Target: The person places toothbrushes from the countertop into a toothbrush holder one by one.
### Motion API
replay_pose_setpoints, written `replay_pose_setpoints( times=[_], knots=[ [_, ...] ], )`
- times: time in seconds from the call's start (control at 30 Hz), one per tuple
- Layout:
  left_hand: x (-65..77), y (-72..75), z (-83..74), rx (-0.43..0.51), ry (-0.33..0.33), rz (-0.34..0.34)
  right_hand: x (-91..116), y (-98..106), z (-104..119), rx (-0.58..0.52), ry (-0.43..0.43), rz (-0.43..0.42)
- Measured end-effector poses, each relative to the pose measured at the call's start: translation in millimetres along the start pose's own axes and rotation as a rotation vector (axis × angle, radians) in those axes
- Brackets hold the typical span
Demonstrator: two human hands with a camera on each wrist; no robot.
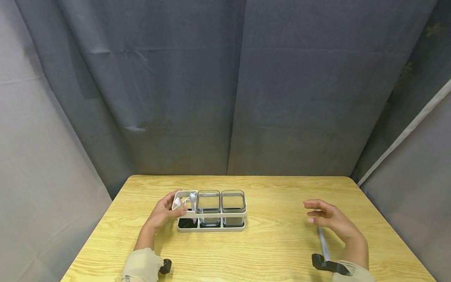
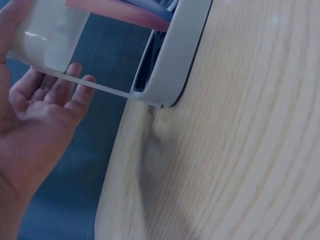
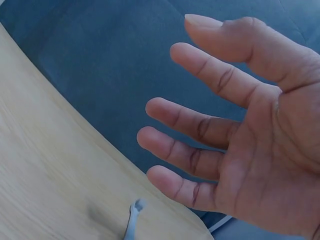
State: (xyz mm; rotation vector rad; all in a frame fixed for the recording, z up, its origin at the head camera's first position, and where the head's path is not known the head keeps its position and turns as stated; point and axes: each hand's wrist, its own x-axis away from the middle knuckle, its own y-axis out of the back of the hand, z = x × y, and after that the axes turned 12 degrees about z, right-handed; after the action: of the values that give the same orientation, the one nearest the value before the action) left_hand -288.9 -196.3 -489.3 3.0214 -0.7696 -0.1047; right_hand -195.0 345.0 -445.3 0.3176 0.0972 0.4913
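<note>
- Your left hand [image 1: 163, 215] holds the left end of the white rack [image 1: 220, 215], thumb on the near rail and fingers round behind, so that grip is narrow and on the rack itself.
- The rack stands upright on the wooden table [image 1: 267, 254], left of the table's middle, its long side facing you.
- In its left compartment, a pink stick [image 2: 120, 12] and a blue stick [image 2: 150, 7] lean apart, their white ends up near the top rail.
- You have a clear square left jar [image 1: 209, 208] in the middle compartment and a matching right jar [image 1: 233, 208] beside it, both upright with open tops.
- Your right hand [image 1: 332, 219] is well apart from the rack, over the right part of the table; its grip is wide, thumb and fingers spread, and it holds nothing.
- Below that hand, a pale slender stick [image 1: 323, 244] lies on the table, its far end near your fingers but not touching them.
- Beyond the table's far edge hangs a grey curtain [image 1: 183, 98].
</note>
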Motion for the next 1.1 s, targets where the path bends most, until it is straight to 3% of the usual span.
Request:
replay_pose_setpoints(
  times=[0.83,1.1],
  knots=[
    [0.9,-0.5,-0.2,0.007,0.014,0.003,25.9,16.4,-23.5,0.012,-0.153,-0.061],
    [-0.3,-0.1,0.7,0.024,0.010,0.013,28.8,17.4,-36.1,-0.041,-0.216,-0.092]
  ],
)
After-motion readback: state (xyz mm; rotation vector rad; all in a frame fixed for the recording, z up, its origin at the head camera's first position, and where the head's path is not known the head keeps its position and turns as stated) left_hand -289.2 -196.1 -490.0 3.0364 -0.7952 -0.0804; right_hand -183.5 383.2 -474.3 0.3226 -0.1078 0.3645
